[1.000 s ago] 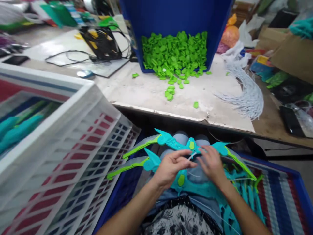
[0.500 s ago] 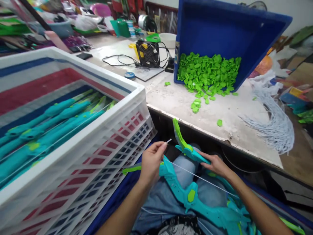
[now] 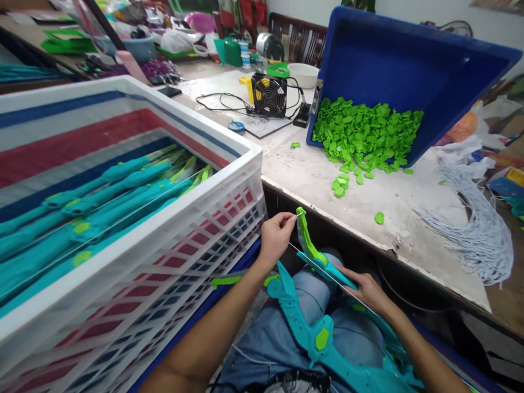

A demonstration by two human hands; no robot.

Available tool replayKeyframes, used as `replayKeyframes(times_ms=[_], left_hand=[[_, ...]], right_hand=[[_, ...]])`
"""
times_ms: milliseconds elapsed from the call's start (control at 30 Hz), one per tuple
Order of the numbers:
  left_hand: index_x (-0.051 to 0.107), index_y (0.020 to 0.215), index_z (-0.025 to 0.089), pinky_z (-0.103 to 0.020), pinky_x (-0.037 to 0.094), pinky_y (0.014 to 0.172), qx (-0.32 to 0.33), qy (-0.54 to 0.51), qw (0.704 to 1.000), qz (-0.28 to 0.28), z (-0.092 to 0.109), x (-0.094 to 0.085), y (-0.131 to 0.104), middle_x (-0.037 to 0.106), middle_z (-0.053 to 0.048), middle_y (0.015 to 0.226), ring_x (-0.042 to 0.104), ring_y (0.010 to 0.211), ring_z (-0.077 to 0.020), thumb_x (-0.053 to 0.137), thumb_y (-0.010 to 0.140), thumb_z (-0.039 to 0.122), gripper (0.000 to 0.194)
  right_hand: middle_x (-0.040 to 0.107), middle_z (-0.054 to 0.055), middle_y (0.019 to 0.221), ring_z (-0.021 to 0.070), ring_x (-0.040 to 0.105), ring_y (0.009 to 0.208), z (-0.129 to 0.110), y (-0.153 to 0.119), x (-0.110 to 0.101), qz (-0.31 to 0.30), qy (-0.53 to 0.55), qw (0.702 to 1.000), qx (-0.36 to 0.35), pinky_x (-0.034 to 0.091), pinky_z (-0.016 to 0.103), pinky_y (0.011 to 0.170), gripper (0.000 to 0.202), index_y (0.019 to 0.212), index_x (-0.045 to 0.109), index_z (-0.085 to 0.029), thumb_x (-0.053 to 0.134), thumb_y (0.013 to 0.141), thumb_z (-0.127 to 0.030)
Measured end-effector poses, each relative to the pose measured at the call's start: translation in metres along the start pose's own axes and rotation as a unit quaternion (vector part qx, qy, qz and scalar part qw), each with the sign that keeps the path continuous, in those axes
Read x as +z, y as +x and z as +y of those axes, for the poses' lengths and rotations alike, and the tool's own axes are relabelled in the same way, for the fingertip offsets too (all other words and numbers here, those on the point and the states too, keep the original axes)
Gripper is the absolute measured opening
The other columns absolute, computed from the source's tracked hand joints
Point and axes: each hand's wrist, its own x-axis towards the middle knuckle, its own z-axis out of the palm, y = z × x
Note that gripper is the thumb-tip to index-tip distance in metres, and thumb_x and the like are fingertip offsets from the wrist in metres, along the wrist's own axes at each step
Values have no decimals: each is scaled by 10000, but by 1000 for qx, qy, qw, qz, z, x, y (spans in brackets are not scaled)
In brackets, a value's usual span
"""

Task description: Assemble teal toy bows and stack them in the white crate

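Observation:
My left hand [image 3: 278, 236] pinches the end of a white string [image 3: 317, 267] at the green tip of a toy bow [image 3: 308, 240]. Whether the loop sits over the tip I cannot tell. My right hand [image 3: 366, 286] is wrapped round the teal limb of that same bow, below its green end piece. From the left hand the string runs slantwise down past the right hand. Another teal toy bow [image 3: 295, 311] with a green hexagonal piece lies across my lap, its green end pointing left under my left forearm.
At left stands a white crate [image 3: 241, 164] holding several teal bows. On the table [image 3: 286, 164], a tilted blue bin [image 3: 376, 60] spills green pieces [image 3: 368, 134]. A bundle of white strings [image 3: 483, 229] hangs at the right edge. A small black fan [image 3: 270, 97] stands farther back.
My left hand has moved up and right, bringing the string's end to the bow's green tip. My right hand keeps its hold. The view has shifted slightly left.

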Motion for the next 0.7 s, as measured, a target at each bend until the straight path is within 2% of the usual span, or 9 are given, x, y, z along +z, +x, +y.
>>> replayKeyframes(times_ms=[133, 267, 400, 700], left_hand=[[700, 729, 150, -202, 378, 527, 17, 11, 1000, -3, -3, 3, 0, 617, 17, 585, 499, 547, -108, 600, 753, 306, 188], [705, 738, 154, -201, 372, 518, 22, 22, 999, -23, -2, 2, 0, 609, 24, 578, 481, 530, -104, 603, 755, 289, 170], [705, 742, 158, -201, 394, 543, 27, 19, 999, -34, -2, 0, 1, 636, 15, 614, 511, 556, -110, 606, 756, 285, 162], [679, 716, 151, -202, 369, 513, 31, 26, 999, -4, -11, 5, 3, 588, 28, 561, 489, 524, -103, 575, 769, 284, 177]], right_hand=[[727, -7, 1053, 245, 703, 820, -2, 1, -2, -22, -13, 1000, 4, 536, 318, 749, 521, 1326, 551, -299, 562, 807, -353], [726, -9, 1057, 249, 709, 818, -6, 1, -3, -28, -22, 999, 3, 543, 310, 724, 531, 1340, 534, -303, 552, 813, -359], [717, 16, 1087, 272, 702, 908, -6, 0, -3, -25, -10, 1000, 2, 536, 334, 792, 535, 1344, 531, -291, 562, 813, -349], [654, -14, 1209, 262, 666, 1036, -7, 1, -4, -35, -20, 999, -1, 532, 309, 867, 522, 1349, 519, -309, 547, 833, -384]])
